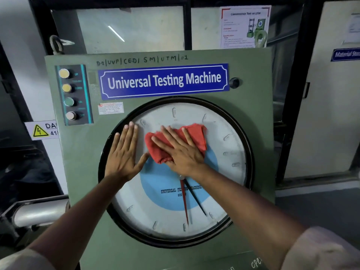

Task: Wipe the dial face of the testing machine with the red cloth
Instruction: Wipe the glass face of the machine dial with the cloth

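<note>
While the green machine [81, 172] filled most of the view, its round dial [224, 133] took up the lower middle of the front panel, under the blue nameplate [163, 80] and to the right of the button strip [73, 94]. Both forearms reached up from the bottom corners onto the glass. The left hand [124, 154] lay flat and open at the dial's left rim, fingers together, gripping nothing, seemingly bracing. The right hand [181, 152] was spread open too, palm pressing the red cloth [194, 133] against the upper middle of the face; it pinned the cloth rather than clutching it. The cloth was bunched, with a loose fold sticking out past the fingertips toward the top right. Two pointers [185, 199], one red and one black, hung below the wrist behind the glass. To wipe well, I judged the palm should keep even pressure and sweep in overlapping arcs out to the black rim, with the cloth spread flatter so more of it met the glass; the lower half looked yet to be covered.
</note>
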The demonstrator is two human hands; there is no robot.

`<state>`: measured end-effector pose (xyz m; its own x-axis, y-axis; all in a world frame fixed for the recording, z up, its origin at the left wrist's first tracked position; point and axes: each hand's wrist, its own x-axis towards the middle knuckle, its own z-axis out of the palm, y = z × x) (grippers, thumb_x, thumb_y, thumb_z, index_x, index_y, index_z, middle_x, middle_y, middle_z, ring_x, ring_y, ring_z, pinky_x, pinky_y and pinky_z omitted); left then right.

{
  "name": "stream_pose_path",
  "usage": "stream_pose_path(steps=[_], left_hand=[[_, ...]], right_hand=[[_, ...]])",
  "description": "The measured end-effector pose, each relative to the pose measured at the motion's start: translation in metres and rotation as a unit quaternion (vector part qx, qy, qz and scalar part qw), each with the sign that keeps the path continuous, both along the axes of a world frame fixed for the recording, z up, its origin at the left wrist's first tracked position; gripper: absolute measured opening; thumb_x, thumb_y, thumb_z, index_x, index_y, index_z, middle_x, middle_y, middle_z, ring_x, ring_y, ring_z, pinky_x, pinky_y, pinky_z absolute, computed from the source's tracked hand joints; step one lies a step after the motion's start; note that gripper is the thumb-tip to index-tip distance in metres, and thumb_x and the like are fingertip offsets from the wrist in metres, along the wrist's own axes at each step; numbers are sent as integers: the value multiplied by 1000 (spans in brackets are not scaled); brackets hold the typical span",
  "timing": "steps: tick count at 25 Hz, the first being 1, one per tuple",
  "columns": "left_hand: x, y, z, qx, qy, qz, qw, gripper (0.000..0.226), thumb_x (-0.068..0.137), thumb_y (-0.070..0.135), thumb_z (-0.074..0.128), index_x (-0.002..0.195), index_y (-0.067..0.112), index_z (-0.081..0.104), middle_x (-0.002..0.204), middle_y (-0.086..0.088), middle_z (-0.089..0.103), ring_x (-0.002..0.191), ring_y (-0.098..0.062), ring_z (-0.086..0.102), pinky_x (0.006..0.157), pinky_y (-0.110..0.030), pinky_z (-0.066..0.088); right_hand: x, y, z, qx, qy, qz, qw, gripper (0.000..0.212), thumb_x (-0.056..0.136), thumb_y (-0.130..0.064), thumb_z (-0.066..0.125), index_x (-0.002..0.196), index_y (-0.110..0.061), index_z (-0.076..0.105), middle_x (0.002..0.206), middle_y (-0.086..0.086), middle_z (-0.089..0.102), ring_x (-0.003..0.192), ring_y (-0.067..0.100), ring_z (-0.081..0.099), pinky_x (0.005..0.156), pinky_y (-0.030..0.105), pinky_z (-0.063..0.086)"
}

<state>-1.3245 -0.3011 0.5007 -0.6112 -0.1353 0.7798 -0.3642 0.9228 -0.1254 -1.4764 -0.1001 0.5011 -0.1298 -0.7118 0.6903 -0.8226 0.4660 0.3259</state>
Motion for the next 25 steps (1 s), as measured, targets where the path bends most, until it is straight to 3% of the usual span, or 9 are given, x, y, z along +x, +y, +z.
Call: stream_pose_path(steps=[3, 6, 9, 11, 15, 20, 25], left_hand=[[-6, 1, -4, -5, 11, 19, 1000, 95, 102, 69, 29, 171, 11, 1, 181, -7, -4, 167, -20, -3, 136, -43, 1], [-12, 2, 3, -17, 12, 15, 1000, 95, 102, 69, 29, 171, 11, 0, 180, -7, -4, 167, -20, -4, 136, -40, -4], [-22, 8, 18, -25, 14, 6, 1000, 95, 102, 69, 27, 171, 10, 0, 180, -9, -2, 167, -20, -3, 135, -38, -5], [-25, 7, 23, -38, 16, 3, 999, 95, 102, 68, 27, 170, 8, 2, 180, -10, -1, 167, -21, -3, 135, -38, -5], [-25, 7, 21, -52, 18, 10, 998, 95, 101, 68, 28, 171, 7, 3, 180, -10, -1, 168, -22, -1, 136, -40, -2], [-25, 9, 24, -52, 14, 7, 999, 95, 101, 68, 29, 171, 8, 2, 180, -11, -1, 168, -23, -1, 136, -41, -1], [-25, 10, 22, -49, 22, 5, 999, 96, 101, 67, 31, 171, 7, 3, 180, -10, 0, 168, -21, -2, 135, -39, -4]], right_hand=[[-35, 15, 35, -89, -42, -73, 992, 88, 92, -65, 38, 167, -43, -2, 178, 1, 1, 164, 19, 2, 131, 56, 0], [-40, 41, -4, -194, -135, -131, 963, 85, 95, -68, 37, 168, -38, 4, 178, 3, 0, 164, 23, 2, 131, 56, 1], [-30, 60, -59, -197, -171, -146, 954, 77, 101, -59, 32, 169, -34, 7, 177, 7, 5, 164, 27, 6, 129, 60, 10], [-37, 57, -45, -216, -187, -153, 946, 77, 99, -50, 32, 168, -36, 2, 177, 7, 4, 164, 25, 7, 129, 60, 12], [-50, 52, 0, -251, -224, -192, 922, 82, 93, -48, 25, 164, -36, -13, 178, 6, -3, 164, 23, 0, 131, 55, 3], [-28, 74, -73, -237, -223, -217, 920, 79, 98, -45, 28, 165, -32, -11, 176, 10, 0, 163, 28, 9, 128, 59, 16], [-48, 61, -2, -234, -268, -214, 910, 86, 95, -49, 27, 159, -35, -28, 177, 7, -13, 164, 24, -9, 131, 54, -2]])
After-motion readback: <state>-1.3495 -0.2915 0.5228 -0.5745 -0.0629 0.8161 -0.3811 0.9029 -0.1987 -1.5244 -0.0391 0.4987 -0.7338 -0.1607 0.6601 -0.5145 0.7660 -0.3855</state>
